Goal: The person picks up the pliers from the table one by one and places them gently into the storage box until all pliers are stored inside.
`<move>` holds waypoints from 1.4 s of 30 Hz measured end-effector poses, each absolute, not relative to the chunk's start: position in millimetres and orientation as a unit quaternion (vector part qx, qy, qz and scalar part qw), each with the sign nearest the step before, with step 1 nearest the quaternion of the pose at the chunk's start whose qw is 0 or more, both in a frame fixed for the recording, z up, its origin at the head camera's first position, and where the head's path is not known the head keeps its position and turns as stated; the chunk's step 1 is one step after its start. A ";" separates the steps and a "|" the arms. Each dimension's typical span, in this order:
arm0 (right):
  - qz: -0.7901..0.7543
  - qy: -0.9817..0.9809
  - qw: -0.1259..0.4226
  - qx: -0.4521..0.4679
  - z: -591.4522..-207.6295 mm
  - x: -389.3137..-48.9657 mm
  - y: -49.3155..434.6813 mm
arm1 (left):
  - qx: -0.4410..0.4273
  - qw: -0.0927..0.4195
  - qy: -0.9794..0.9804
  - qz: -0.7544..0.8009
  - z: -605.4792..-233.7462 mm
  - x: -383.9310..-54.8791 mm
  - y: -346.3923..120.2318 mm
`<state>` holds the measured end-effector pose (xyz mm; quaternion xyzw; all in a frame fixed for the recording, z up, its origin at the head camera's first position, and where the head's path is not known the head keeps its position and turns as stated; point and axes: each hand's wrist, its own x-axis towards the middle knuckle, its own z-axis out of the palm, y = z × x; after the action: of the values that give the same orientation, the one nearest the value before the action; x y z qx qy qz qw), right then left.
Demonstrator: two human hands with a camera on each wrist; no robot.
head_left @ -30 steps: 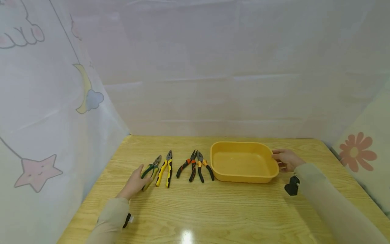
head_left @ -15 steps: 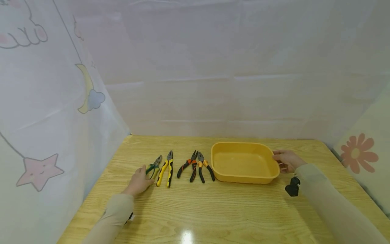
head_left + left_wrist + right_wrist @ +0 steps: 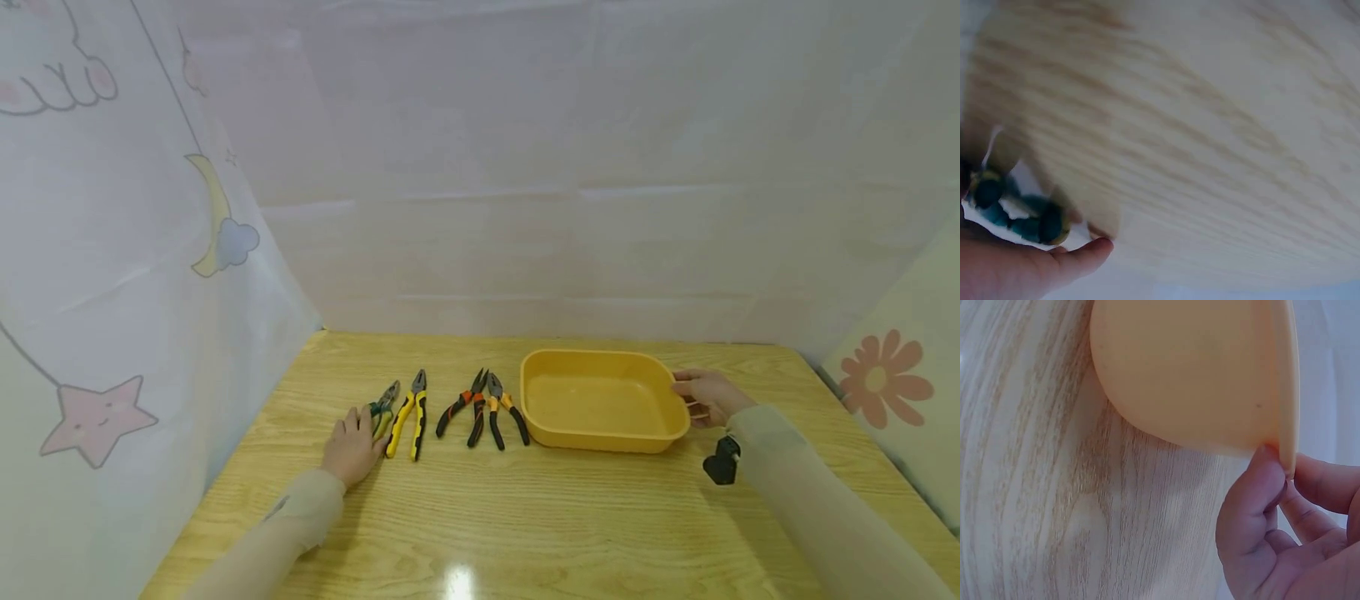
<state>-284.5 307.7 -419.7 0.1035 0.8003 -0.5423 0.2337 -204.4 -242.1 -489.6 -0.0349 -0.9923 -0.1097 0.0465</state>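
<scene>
Right, so the yellow tray (image 3: pixel 600 404) is sitting flat on the wooden table (image 3: pixel 585 517), and the right hand (image 3: pixel 708 395) is gripping its right end, thumb and fingers clamped on the rim from either side! And look well to the left of that tray: the left hand (image 3: pixel 352 448) is resting over the handles of the green pliers (image 3: pixel 386 406), which are lying farthest from the tray in the row. The thumb is stretching out straight beside the handle ends, the fingers are lying loosely apart, and I'm not managing to tell how firmly they're touching! Between that hand and the tray, the yellow-and-black pliers (image 3: pixel 418 417) are lying next, then the red-and-black pliers (image 3: pixel 477 408) are pointing their slim nose away, and the orange-and-black pliers (image 3: pixel 492 404) are spreading their handles just beside the tray's left wall. Behind the tray a pale sheet (image 3: pixel 480 250) is hanging, with a pink star (image 3: pixel 100 419) showing far to the tray's left and a red flower (image 3: pixel 881 379) showing to its right
</scene>
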 end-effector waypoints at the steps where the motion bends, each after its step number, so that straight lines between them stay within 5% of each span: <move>1: -0.543 0.800 0.234 0.102 -420.1 -284.4 308.1 | -0.037 0.057 -0.993 -0.099 -492.9 -205.1 -242.4; 12: -0.541 0.802 0.232 0.104 -421.7 -285.4 310.9 | -0.055 0.118 -0.988 -0.082 -512.0 -211.4 -245.3; 42: -0.544 0.798 0.234 0.110 -419.8 -286.0 308.0 | -0.114 0.167 -0.979 -0.032 -502.5 -211.2 -245.2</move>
<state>-286.0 308.0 -419.8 0.1103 0.7982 -0.5440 0.2338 -211.2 -245.2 -502.5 -0.1141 -0.9788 -0.0320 0.1672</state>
